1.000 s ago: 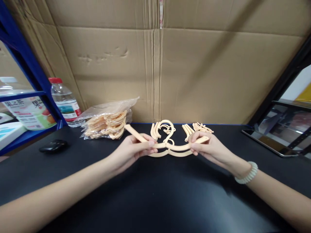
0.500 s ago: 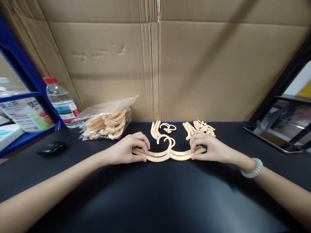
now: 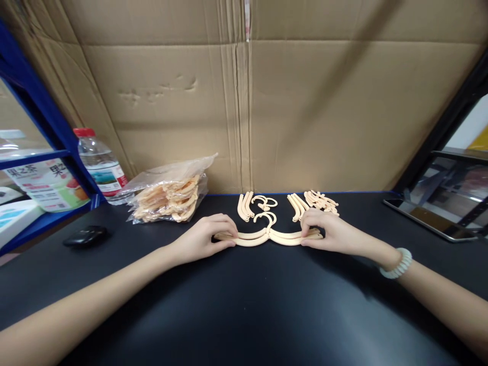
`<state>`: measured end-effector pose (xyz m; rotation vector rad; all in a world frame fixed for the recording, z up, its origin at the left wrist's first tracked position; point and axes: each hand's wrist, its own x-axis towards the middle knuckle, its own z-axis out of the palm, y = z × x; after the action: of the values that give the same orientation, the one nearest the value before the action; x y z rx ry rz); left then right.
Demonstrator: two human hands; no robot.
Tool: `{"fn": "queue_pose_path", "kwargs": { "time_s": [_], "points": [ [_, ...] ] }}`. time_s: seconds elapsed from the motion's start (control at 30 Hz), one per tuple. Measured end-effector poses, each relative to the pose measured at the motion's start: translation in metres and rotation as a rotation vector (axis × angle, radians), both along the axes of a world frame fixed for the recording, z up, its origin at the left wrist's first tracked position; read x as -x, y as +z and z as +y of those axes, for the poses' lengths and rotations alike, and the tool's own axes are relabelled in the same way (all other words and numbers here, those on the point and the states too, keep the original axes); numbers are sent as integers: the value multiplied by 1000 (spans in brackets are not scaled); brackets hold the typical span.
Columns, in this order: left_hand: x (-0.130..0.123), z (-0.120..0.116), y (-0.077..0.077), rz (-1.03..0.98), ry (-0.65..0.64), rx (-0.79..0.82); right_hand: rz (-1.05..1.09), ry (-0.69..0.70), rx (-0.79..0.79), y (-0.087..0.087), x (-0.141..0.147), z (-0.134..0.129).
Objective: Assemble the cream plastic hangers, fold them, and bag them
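Two cream plastic hangers (image 3: 253,241) lie together over the black table (image 3: 251,305), their hooks pointing away from me. My left hand (image 3: 208,236) pinches their left ends between thumb and fingers. At the right ends, my right hand (image 3: 324,230) has the same kind of grip, with a pale bead bracelet on that wrist. Behind the hangers are several loose curved arms (image 3: 245,206), a few loose hooks (image 3: 266,203), more straight-looking arms (image 3: 297,206) and a pile of small cream parts (image 3: 322,202), partly behind my right hand.
A clear bag of cream parts (image 3: 168,198) sits at the back left, near a red-capped bottle (image 3: 101,170). A black mouse (image 3: 86,236) lies at the left. At the right is a tablet-like device (image 3: 427,221). Cardboard (image 3: 343,112) stands behind the table.
The two hangers have shifted slightly away from me and their hooks now lie closer together. Both hands still grip the ends. The view has tilted slightly.
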<state>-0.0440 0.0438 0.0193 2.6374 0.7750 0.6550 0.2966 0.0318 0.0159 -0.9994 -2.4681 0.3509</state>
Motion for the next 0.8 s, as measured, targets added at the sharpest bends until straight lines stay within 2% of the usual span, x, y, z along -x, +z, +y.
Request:
{"fn": "queue_pose_path", "kwargs": {
  "time_s": [0.13, 0.3, 0.43, 0.5, 0.57, 0.63, 0.67, 0.8],
  "points": [
    [-1, 0, -1, -14, 7, -29, -16, -8, -33, 0, -2, 0],
    [-1, -2, 0, -58, 33, -141, 34, -38, -39, 2, 2, -6],
    [0, -1, -4, -153, 128, -243, 164, -165, -54, 4, 5, -4],
    [0, 0, -6, -187, 163, -282, 181, -263, -78, 7, -7, 6],
    [0, 2, -8, -200, 183, -314, 163, -449, -133, 13, -33, 20],
    [0, 2, -9, -205, 191, -335, 74, -828, -204, 18, -75, 33],
    [0, 2, -9, -204, 191, -339, 53, -937, -225, 19, -100, 38],
    [0, 2, -8, -195, 184, -328, -62, -1233, -213, 5, -197, 39]
  ]
}}
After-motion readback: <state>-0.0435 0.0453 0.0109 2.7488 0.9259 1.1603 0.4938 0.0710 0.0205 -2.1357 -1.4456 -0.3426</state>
